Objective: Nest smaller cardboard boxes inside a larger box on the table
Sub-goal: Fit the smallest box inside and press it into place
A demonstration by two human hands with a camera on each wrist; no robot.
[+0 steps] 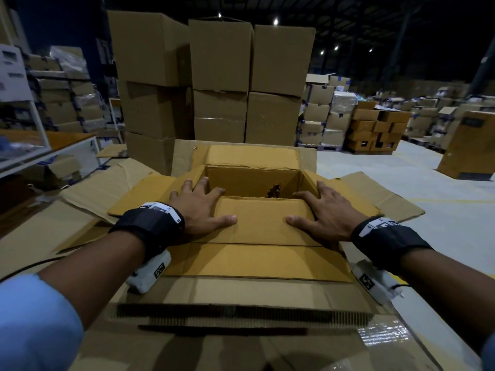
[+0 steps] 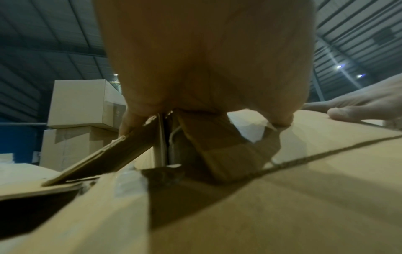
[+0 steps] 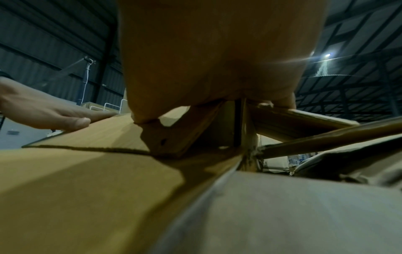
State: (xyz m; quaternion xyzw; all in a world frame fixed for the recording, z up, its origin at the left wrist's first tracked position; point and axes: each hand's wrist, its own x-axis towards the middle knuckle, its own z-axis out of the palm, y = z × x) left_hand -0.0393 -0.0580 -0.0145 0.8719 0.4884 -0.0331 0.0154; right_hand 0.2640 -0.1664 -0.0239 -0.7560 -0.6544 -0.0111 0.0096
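A smaller open cardboard box (image 1: 251, 180) sits down inside a larger box whose outer flaps (image 1: 241, 295) are spread flat around it. My left hand (image 1: 213, 202) lies flat with spread fingers over the small box's near left corner, thumb on the near inner flap (image 1: 262, 223). My right hand (image 1: 308, 207) mirrors it on the near right corner, thumb on the same flap. In the left wrist view the left palm (image 2: 206, 60) presses down on cardboard edges. The right palm (image 3: 217, 51) does likewise in the right wrist view. Neither hand grips anything.
Tall stacks of brown boxes (image 1: 219, 84) stand right behind the large box. A white-framed table (image 1: 53, 145) is at the left. Pallets of boxes (image 1: 375, 129) and a brown crate (image 1: 468, 145) stand on the grey floor at the right. Flattened cardboard (image 1: 93, 188) lies at the left.
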